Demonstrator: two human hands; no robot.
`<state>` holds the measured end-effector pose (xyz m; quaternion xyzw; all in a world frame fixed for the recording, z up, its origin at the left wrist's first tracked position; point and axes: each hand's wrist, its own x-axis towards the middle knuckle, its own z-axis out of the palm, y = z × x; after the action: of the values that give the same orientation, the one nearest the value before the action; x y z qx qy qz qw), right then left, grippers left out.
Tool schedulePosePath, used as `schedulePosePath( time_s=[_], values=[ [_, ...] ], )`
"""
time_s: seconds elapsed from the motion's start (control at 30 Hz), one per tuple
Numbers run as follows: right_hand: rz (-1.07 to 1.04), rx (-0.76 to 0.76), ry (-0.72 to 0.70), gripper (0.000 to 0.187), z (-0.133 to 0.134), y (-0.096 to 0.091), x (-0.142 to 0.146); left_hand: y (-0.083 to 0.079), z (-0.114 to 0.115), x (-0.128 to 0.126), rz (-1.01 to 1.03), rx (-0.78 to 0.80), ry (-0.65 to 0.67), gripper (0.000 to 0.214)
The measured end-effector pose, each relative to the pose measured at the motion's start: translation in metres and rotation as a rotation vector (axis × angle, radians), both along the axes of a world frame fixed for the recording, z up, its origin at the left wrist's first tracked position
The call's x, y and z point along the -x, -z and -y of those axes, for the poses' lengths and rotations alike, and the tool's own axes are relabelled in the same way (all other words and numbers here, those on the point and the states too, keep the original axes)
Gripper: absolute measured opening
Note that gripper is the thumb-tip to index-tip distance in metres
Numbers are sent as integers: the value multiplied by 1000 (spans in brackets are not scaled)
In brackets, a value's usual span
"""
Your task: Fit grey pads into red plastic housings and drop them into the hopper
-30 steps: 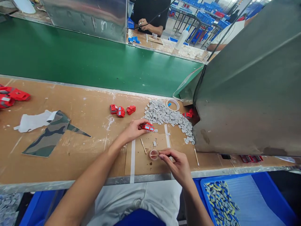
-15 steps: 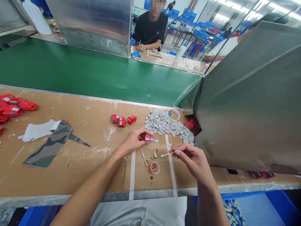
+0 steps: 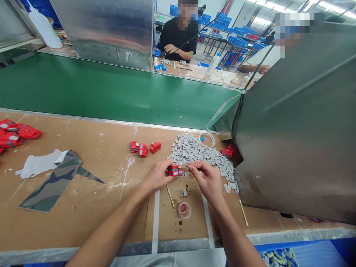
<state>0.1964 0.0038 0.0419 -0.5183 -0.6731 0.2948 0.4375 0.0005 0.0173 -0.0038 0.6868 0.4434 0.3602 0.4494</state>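
Observation:
My left hand [image 3: 161,174] is closed around a small red toy vehicle part [image 3: 175,171] with pale windows. In my right hand [image 3: 205,177] a cotton swab [image 3: 183,166] is pinched, its tip at the top of the red part; whether it touches I cannot tell. Just beyond both hands spreads a pile of small grey rectangular pieces [image 3: 191,148]. Below them stand a small clear cup [image 3: 184,210] with reddish-brown contents and a loose cotton swab [image 3: 170,196]. One grey piece [image 3: 185,192] lies above the cup.
Three red parts [image 3: 142,150] sit left of the pile, and a tape roll [image 3: 207,140] behind it. More red parts [image 3: 19,133] and camouflage cloth [image 3: 52,181] lie left. A metal panel [image 3: 294,126] bounds the right. Across the green belt [image 3: 111,92] a person [image 3: 178,40] sits.
My right hand has moved left, bringing the swab to the red part. My left hand still holds that part. The view has shifted slightly, and another swab now shows at right.

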Motion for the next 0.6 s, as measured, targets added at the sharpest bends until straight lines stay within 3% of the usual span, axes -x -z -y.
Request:
schedulePosePath(
  time_s=[0.6],
  values=[
    [11, -20, -40, 15, -1, 4, 6, -2, 0, -1, -66, -13, -7, 12]
  ],
)
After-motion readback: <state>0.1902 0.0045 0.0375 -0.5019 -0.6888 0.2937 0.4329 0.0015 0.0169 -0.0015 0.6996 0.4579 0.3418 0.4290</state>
